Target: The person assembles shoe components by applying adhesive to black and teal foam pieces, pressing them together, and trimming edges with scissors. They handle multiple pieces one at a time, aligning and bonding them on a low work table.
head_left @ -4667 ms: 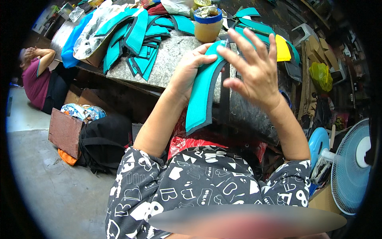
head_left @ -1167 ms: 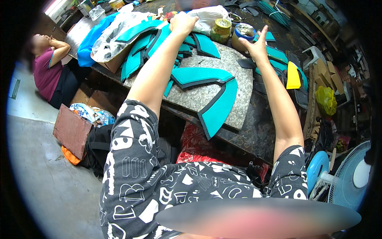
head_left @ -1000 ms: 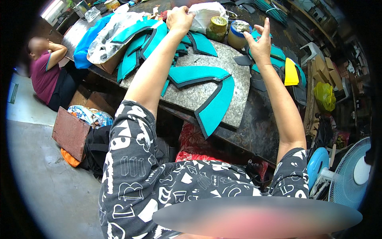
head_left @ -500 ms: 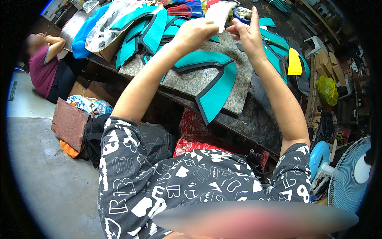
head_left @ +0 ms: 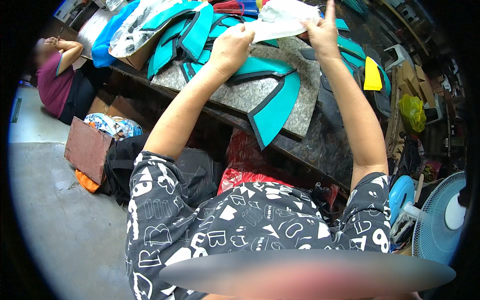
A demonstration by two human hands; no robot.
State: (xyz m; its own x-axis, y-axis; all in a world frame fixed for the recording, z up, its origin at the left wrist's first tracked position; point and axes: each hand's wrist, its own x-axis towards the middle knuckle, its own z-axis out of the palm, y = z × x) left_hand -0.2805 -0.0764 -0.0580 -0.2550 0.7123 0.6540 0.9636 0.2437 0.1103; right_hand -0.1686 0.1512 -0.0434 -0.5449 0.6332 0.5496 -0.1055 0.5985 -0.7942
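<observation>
Student: Which parts are concealed or cut off?

Instructor: The fingertips of the left grip (head_left: 232,49) are curled out of sight. The raised finger of the right grip (head_left: 322,37) meets the upper border of the view, and the far edge of the desk (head_left: 320,150) lies beyond it. The white sheet (head_left: 275,25) may be cloth or plastic; its material cannot be told.

Student: Where is that sheet relative to each grip?

Instructor: Directly between the two, spanning them above the far side of the speckled slab (head_left: 308,100), which rests along the desk's near edge. Its left end enters the left grip, which is closed upon it. Its right end meets the right grip, whose thumb and lower fingers pinch it together while one finger stands upright.

Student: And beneath?

Instructor: A bent teal piece (head_left: 277,107) with a dark border lies on the slab, its tip projecting past the slab's near edge. The left grip and wrist overlap its left end in view; whether they touch it cannot be determined. A heap of teal pieces (head_left: 197,34) occupies the slab's left side.
</observation>
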